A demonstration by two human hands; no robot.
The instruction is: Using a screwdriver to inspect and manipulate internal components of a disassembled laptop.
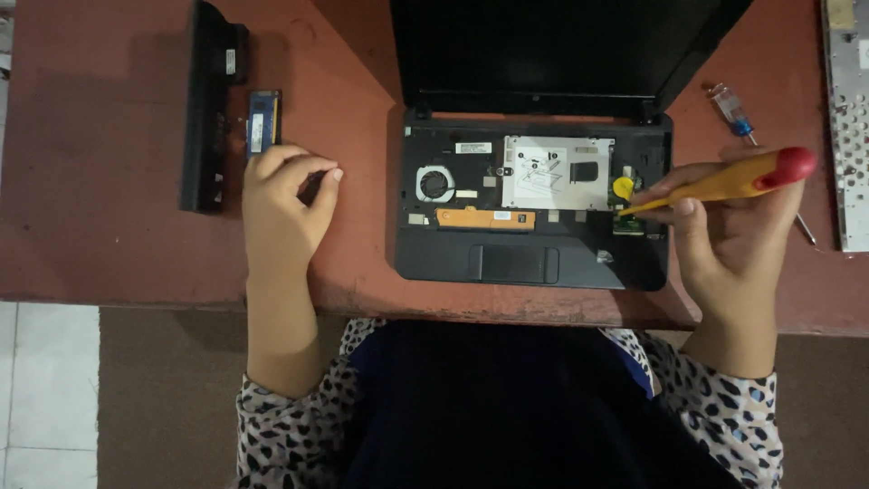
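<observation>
A small black laptop (529, 204) lies open on the red table (100, 226) with its keyboard cover off, showing a fan, a silver plate, an orange strip and a yellow round cell. My right hand (733, 244) grips a screwdriver with a yellow shaft and red cap (733, 181); its tip rests at the laptop's inner right side, near a small green board. My left hand (281, 204) rests curled on the table left of the laptop, fingertips pinched over something small and dark that I cannot make out.
A long black battery pack (206, 104) lies at the far left with a blue memory module (263, 120) beside it. A blue-handled screwdriver (735, 115) lies at the right, and a perforated metal plate (849, 118) reaches the right edge. The table's front edge runs just below the laptop.
</observation>
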